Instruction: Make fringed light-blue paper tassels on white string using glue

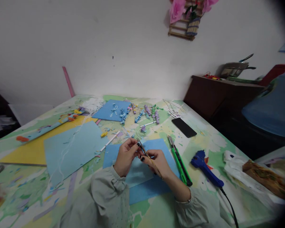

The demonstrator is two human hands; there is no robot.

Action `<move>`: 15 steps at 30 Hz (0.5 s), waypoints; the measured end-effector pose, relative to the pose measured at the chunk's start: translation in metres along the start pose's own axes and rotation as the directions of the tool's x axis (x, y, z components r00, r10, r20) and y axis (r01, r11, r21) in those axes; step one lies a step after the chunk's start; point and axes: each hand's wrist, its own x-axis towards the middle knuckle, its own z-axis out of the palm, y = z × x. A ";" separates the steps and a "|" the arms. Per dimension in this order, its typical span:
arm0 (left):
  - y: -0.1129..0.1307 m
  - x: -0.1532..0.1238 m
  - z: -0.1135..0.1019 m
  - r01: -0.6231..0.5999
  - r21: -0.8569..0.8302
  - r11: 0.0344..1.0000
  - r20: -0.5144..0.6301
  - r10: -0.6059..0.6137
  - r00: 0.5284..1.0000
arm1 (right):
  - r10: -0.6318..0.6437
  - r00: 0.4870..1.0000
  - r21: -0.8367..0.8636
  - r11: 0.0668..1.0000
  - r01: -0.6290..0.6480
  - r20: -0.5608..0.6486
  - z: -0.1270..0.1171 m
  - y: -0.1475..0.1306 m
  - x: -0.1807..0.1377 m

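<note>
My right hand (pixel 158 161) is closed around slim scissors (pixel 154 164) with a gold-coloured handle, their metal blades pointing up and away toward my left fingertips. My left hand (pixel 127 156) has its fingers pinched together right beside the blades. Whatever sits between those fingers is too small and too covered to make out. Both hands are above blue sheets (pixel 142 193) lying on the table. A white stick (pixel 110 141) rests just beyond my left hand. To the right of my right hand lies a green box cutter (pixel 179 160) with its blade end pointing away.
A blue glue gun (pixel 207 169) with a black cord and wrapped food (pixel 263 177) are at right. A black phone (pixel 184 127) lies farther back. Small blue and purple craft pieces (pixel 139 115) stand near the wall. Light blue (pixel 73 148) and yellow sheets (pixel 23 153) cover the left.
</note>
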 end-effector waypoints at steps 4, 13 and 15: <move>0.000 0.001 0.001 -0.001 -0.006 1.000 -0.007 0.001 1.000 | 0.002 1.000 -0.016 1.000 -0.002 0.001 0.000 0.001 0.000; 0.001 0.000 0.001 0.003 -0.016 1.000 -0.013 -0.003 1.000 | 0.017 1.000 -0.030 0.999 -0.017 -0.013 0.000 -0.001 0.001; 0.001 0.000 0.001 0.006 -0.019 1.000 -0.009 -0.006 1.000 | 0.022 1.000 -0.029 0.999 -0.022 -0.020 0.001 -0.002 0.000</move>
